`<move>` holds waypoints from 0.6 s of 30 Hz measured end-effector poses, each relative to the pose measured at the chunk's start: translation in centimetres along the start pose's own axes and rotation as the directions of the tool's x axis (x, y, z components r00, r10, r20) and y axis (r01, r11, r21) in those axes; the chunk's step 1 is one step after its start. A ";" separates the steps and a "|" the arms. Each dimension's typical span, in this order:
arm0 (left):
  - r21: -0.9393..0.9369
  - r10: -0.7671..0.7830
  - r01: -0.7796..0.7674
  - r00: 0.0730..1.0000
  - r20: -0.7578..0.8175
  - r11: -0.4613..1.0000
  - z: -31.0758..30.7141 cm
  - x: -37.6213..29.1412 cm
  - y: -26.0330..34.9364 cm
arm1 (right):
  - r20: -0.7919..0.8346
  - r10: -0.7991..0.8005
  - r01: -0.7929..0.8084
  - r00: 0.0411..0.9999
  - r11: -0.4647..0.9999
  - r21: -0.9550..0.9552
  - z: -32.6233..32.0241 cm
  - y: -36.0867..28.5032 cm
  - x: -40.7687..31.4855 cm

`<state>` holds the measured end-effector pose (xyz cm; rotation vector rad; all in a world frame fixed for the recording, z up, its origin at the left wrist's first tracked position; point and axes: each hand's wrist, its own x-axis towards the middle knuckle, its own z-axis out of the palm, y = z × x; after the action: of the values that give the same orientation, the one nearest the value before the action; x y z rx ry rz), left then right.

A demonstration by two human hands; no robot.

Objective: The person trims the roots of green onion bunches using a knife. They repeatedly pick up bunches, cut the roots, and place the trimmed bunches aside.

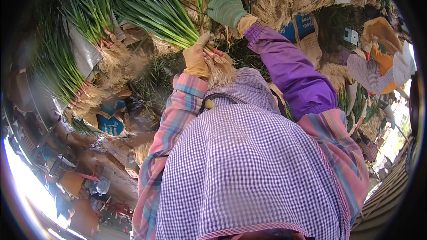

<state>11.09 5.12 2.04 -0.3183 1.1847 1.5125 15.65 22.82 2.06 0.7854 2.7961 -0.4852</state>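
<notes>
My left hand [196, 58], in a tan glove, grips a bunch of spring onions [173, 28] just above the bulbs. The long green leaves point to the upper left, and the pale roots [221, 70] hang over my lap. My right hand [228, 11], in a green glove, reaches to the upper middle with its fingers curled. It is beside a few upright green stalks [200, 1]. Its fingertips are partly hidden, so I cannot tell whether they hold the stalks.
More rooted spring onion bunches lie to the left [106, 43] and lower left [80, 93]. Dry roots [273, 5] line the top. Printed paper sacks [111, 120] lie among them. Another person [373, 66] in a pale hat is at right. A plastic jug [103, 185] stands lower left.
</notes>
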 end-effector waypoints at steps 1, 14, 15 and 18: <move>0.026 0.010 -0.009 1.000 -0.007 1.000 0.1 -0.2 0.0 | -0.046 -0.033 0.030 0.998 0.997 -0.071 0.4 0.1 0.0; -0.035 0.021 -0.022 0.999 -0.042 0.999 0.0 -1.3 1.0 | 0.596 -0.241 0.341 0.766 0.938 -0.060 -1.6 0.9 -3.4; -0.026 0.050 -0.051 0.998 -0.040 0.998 0.1 -1.1 0.8 | 0.567 -0.225 0.276 0.793 0.961 -0.004 -2.5 0.3 -3.0; -0.011 0.098 -0.099 0.992 -0.074 0.995 0.7 -0.7 0.2 | 0.192 0.136 -0.169 0.972 0.970 0.172 -3.9 -2.2 -1.1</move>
<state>11.48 5.30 2.97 -0.3325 1.2636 1.6075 15.01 21.94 6.54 0.9371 2.5270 -0.7596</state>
